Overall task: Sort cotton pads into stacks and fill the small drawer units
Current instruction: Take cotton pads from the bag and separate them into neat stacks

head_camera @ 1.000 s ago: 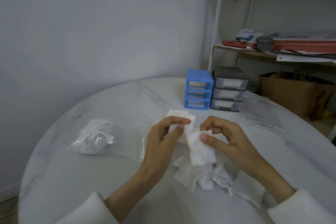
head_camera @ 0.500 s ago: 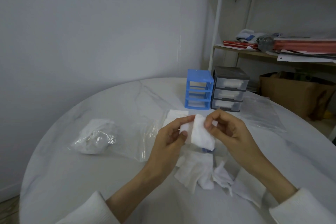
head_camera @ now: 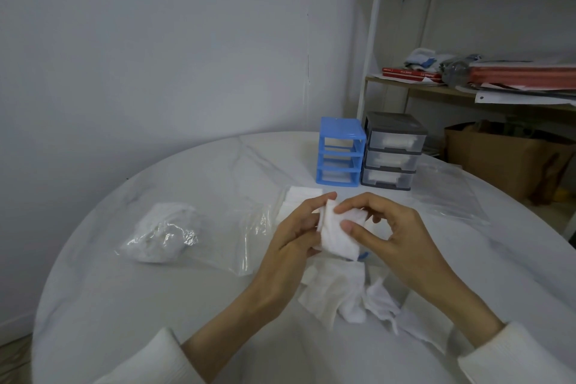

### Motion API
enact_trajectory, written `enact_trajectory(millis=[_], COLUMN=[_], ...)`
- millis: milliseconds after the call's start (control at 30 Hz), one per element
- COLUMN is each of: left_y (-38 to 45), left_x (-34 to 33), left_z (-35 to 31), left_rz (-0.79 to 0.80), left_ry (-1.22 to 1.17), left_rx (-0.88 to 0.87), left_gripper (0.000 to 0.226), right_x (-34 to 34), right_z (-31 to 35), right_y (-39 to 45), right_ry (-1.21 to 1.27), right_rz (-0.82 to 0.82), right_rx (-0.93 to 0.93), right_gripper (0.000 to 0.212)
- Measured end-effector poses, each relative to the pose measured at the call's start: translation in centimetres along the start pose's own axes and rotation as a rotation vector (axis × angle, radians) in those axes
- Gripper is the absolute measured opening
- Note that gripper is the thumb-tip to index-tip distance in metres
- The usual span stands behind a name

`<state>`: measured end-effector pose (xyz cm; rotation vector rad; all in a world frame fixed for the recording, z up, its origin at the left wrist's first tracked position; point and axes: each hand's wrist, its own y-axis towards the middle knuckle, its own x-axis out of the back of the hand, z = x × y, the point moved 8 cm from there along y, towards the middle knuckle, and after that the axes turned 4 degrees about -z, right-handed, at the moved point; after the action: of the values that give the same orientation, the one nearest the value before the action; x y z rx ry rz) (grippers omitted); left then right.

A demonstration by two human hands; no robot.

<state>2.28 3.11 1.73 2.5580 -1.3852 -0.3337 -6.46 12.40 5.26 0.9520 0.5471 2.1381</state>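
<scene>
Your left hand (head_camera: 291, 238) and right hand (head_camera: 394, 235) each pinch one cotton pad (head_camera: 338, 235) above the round marble surface (head_camera: 187, 305) — loose pads (head_camera: 346, 298) beneath. The blue drawer unit (head_camera: 340, 151) touches the grey drawer unit (head_camera: 393, 150) near the wall; a shelf (head_camera: 467, 93) stands right.

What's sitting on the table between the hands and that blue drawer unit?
In the head view, a flat stack of white cotton pads lies between the hands' held pads and the blue drawer unit.
</scene>
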Motion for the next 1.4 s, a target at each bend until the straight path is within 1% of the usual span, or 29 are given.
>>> enact_trajectory(millis=[67, 233, 400, 600, 800, 900, 1067, 1167, 1267, 1333, 1400], left_y=[0.0, -0.1, -0.1, 0.2, 0.4, 0.3, 0.3, 0.3, 0.1, 0.1, 0.4], left_x=[0.0, -0.2, -0.3, 0.1, 0.1, 0.1, 0.4, 0.5, 0.7, 1.0, 1.3], left_z=[0.2, 0.2, 0.0, 0.2, 0.2, 0.2, -0.1, -0.5, -1.0, -1.2, -1.4], left_rz=[-0.002, 0.0, 0.025, -0.002, -0.003, 0.006, -0.011, -0.02, -0.025, -0.052, -0.092], left_ry=[-0.021, -0.055, -0.032, -0.005, 0.047, 0.055, 0.01, -0.053, -0.128, -0.128, -0.054], left_rx=[0.019, 0.012, -0.019, -0.06, -0.092, -0.103, -0.126, -0.131, -0.13, -0.15, -0.204], left_gripper=[0.049, 0.026, 0.027, 0.03, 0.03, 0.032, 0.034, 0.034, 0.028, 0.026, 0.022], right_x=[0.0, 0.1, -0.1, 0.2, 0.0, 0.3, 0.4, 0.0, -0.8, -1.0, -1.1], right_z=[0.0, 0.4, 0.8, 0.5, 0.8, 0.4, -0.1, -0.5, -0.8, -0.7, -0.5], right_y=[0.0, -0.1, -0.1, -0.1, 0.0, 0.0, 0.1, 0.0, -0.3, -0.3, -0.3], right_ry=[-0.007, -0.027, -0.04, -0.037, -0.064, -0.063, -0.086, -0.008, 0.111, 0.194, 0.247], right_rz=[-0.001, -0.009, -0.015, -0.021, -0.032, -0.069, -0.08, -0.025, 0.057, 0.077, 0.083], right_rx=[0.004, 0.047, 0.088, 0.059, 0.085, 0.059, 0.046, -0.039, -0.148, -0.16, -0.158], right_gripper=[0.023, 0.016, 0.017, 0.017, 0.017, 0.026, 0.016, 0.019, 0.03, 0.029, 0.025])
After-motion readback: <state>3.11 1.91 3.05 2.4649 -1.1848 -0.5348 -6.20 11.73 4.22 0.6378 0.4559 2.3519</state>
